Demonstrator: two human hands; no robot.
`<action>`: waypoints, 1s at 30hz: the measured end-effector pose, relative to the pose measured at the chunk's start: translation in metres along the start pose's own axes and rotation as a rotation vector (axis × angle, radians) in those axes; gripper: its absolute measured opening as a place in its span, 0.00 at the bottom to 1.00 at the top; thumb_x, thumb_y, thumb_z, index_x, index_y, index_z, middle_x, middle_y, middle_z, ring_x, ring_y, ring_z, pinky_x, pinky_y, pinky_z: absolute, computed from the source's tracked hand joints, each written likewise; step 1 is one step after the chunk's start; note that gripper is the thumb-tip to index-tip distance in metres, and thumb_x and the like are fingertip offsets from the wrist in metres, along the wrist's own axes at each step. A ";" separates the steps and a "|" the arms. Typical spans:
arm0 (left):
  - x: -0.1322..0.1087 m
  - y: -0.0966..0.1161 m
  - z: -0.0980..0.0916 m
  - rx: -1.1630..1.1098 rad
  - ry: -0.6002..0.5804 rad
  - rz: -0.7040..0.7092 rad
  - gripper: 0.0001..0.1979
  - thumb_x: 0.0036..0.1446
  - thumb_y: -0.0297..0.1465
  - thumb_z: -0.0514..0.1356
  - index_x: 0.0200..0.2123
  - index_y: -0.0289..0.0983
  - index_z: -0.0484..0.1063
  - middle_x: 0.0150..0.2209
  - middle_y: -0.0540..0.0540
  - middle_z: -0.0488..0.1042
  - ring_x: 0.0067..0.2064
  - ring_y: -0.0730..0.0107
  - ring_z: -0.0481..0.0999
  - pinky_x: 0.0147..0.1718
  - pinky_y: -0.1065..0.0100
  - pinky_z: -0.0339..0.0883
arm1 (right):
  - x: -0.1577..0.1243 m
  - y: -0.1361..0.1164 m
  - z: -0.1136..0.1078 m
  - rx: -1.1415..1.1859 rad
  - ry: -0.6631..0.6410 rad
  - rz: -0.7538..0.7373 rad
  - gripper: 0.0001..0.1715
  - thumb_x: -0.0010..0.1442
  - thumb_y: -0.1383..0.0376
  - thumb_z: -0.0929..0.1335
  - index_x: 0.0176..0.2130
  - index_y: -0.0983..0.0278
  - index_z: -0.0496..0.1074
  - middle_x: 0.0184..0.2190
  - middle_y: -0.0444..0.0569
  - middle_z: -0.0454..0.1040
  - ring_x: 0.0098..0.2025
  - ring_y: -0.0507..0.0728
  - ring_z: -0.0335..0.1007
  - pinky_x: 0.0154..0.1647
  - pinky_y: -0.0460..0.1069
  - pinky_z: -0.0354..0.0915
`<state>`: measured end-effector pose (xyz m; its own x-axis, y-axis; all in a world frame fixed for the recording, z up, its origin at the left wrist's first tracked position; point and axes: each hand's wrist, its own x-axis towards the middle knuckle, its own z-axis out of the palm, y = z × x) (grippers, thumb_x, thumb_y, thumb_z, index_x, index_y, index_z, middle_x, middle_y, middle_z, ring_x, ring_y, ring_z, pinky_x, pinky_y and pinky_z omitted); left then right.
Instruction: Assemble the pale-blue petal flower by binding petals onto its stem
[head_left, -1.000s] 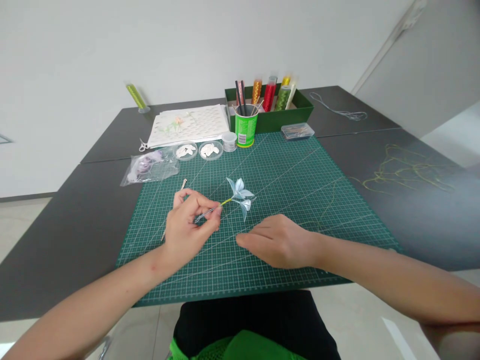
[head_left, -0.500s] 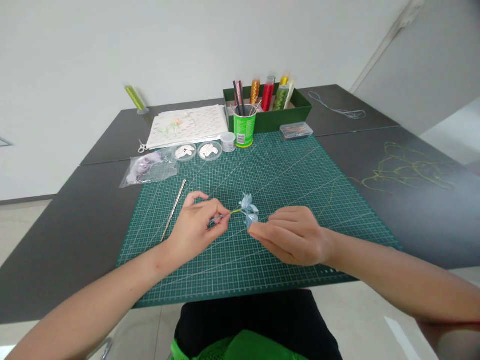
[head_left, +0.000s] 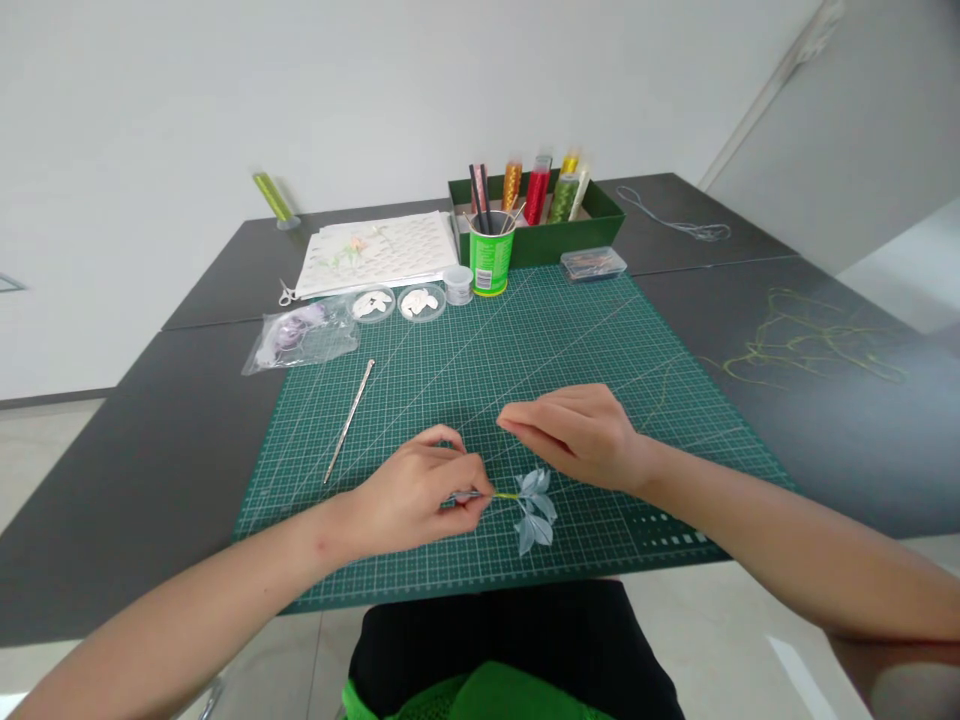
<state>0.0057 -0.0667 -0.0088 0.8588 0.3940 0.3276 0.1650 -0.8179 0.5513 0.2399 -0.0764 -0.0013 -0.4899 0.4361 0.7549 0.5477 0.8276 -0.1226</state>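
Observation:
My left hand pinches the stem of a pale blue artificial flower between thumb and forefinger. The petals spread out to the right of the fingertips, low over the cutting mat, and a short yellow-green wrapped length shows just below them. Above and right of the flower is my right hand, its fingers closed in a pinch and apart from the petals. Whatever lies between those fingertips is too small to see. A slim silver stick rests on the mat left of my left hand.
The green cutting mat covers the table's front middle. Behind stand a green can of tools, a dark green box with thread spools, and dishes of white pieces. A plastic bag lies left, tangled yellow-green thread right.
My left hand has moved right and toward me with the flower. My right hand has come away from the petals and now sits above them, still pinched.

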 end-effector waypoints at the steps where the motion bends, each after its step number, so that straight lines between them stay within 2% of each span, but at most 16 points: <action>1: 0.000 0.000 0.001 -0.008 0.005 -0.001 0.05 0.61 0.24 0.58 0.33 0.39 0.67 0.24 0.59 0.70 0.24 0.81 0.67 0.51 0.68 0.62 | -0.001 0.001 0.001 0.001 -0.001 0.006 0.04 0.67 0.68 0.67 0.39 0.67 0.73 0.25 0.43 0.79 0.24 0.48 0.75 0.25 0.42 0.68; 8: -0.002 0.004 0.001 -0.112 0.071 -0.012 0.06 0.59 0.23 0.59 0.32 0.39 0.67 0.23 0.61 0.68 0.23 0.82 0.65 0.48 0.67 0.63 | -0.003 0.007 0.004 -0.001 -0.053 0.060 0.07 0.67 0.67 0.66 0.39 0.67 0.74 0.26 0.44 0.81 0.25 0.49 0.76 0.25 0.42 0.66; 15: 0.002 0.009 -0.006 -0.110 0.206 0.014 0.07 0.58 0.22 0.60 0.32 0.39 0.68 0.22 0.60 0.69 0.22 0.81 0.67 0.43 0.68 0.67 | -0.010 0.011 0.013 0.032 -0.202 0.129 0.15 0.71 0.64 0.62 0.39 0.67 0.75 0.25 0.44 0.78 0.24 0.48 0.72 0.24 0.43 0.59; 17: 0.003 0.009 -0.007 -0.089 0.256 0.016 0.06 0.58 0.23 0.60 0.32 0.39 0.68 0.22 0.59 0.71 0.22 0.81 0.68 0.41 0.67 0.68 | -0.012 0.010 0.015 0.047 -0.293 0.165 0.15 0.70 0.65 0.60 0.38 0.66 0.74 0.21 0.42 0.74 0.21 0.48 0.66 0.22 0.44 0.54; 19: 0.003 0.009 -0.009 -0.062 0.311 0.013 0.06 0.58 0.23 0.60 0.32 0.39 0.68 0.23 0.58 0.73 0.22 0.80 0.68 0.40 0.66 0.69 | -0.012 0.008 0.016 0.056 -0.446 0.200 0.13 0.68 0.66 0.61 0.37 0.66 0.73 0.18 0.40 0.69 0.19 0.48 0.60 0.21 0.44 0.48; 21: 0.002 0.008 -0.011 -0.037 0.381 -0.008 0.06 0.58 0.23 0.61 0.32 0.40 0.68 0.22 0.58 0.73 0.22 0.79 0.69 0.39 0.65 0.69 | -0.012 0.005 0.017 0.066 -0.617 0.207 0.09 0.66 0.69 0.62 0.37 0.66 0.71 0.20 0.40 0.69 0.19 0.48 0.57 0.21 0.45 0.45; 23: 0.001 0.007 -0.012 -0.014 0.450 -0.054 0.07 0.58 0.23 0.61 0.32 0.40 0.68 0.20 0.58 0.73 0.23 0.77 0.71 0.38 0.65 0.69 | -0.012 0.002 0.017 0.055 -0.733 0.163 0.08 0.64 0.72 0.62 0.38 0.66 0.70 0.23 0.43 0.71 0.21 0.49 0.57 0.22 0.46 0.43; 26: 0.000 0.006 -0.013 0.019 0.518 -0.166 0.05 0.60 0.25 0.61 0.33 0.40 0.69 0.18 0.57 0.73 0.25 0.74 0.73 0.35 0.66 0.68 | -0.012 -0.003 0.018 0.005 -0.720 0.035 0.11 0.66 0.72 0.59 0.38 0.66 0.69 0.22 0.43 0.70 0.20 0.49 0.56 0.22 0.47 0.40; 30: 0.002 0.004 -0.012 0.043 0.562 -0.307 0.04 0.61 0.27 0.61 0.33 0.40 0.69 0.19 0.57 0.73 0.27 0.74 0.75 0.32 0.69 0.67 | -0.014 -0.008 0.015 0.036 -0.537 -0.103 0.13 0.69 0.71 0.56 0.38 0.65 0.67 0.18 0.38 0.66 0.18 0.49 0.53 0.20 0.47 0.41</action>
<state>0.0026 -0.0641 0.0036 0.3860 0.7629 0.5186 0.3921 -0.6446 0.6564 0.2323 -0.0839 -0.0201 -0.8224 0.4634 0.3299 0.4595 0.8831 -0.0949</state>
